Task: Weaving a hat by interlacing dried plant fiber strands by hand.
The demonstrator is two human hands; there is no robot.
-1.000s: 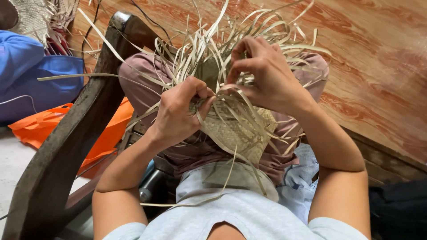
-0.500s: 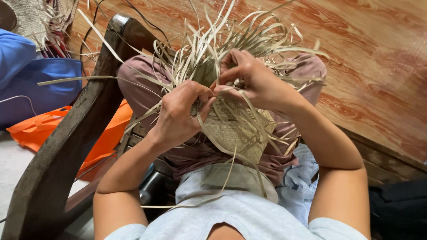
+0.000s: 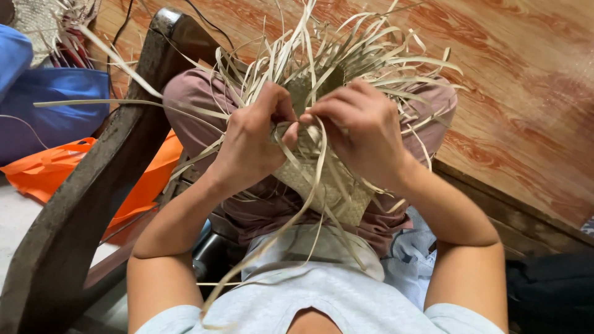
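A half-woven mat of pale straw strips (image 3: 328, 185) rests on my lap, with many loose strip ends (image 3: 346, 55) fanning up and out beyond my knees. My left hand (image 3: 250, 139) pinches a strip at the woven edge. Close beside it, my right hand (image 3: 362, 127) has its fingers curled over the weave and grips other strips; the thumbs nearly touch. One long strip (image 3: 272, 241) hangs down toward my chest.
A dark wooden chair arm (image 3: 93, 198) slants along my left. Beyond it lie an orange plastic bag (image 3: 49, 176), a blue cloth (image 3: 55, 111) and another straw piece (image 3: 43, 18). A reddish wood-grain floor (image 3: 526, 93) fills the right. A dark bag (image 3: 550, 291) sits at lower right.
Both hands have drawn closer together at the woven edge, the right sliding left and down to meet the left. The loose strips have shifted with them.
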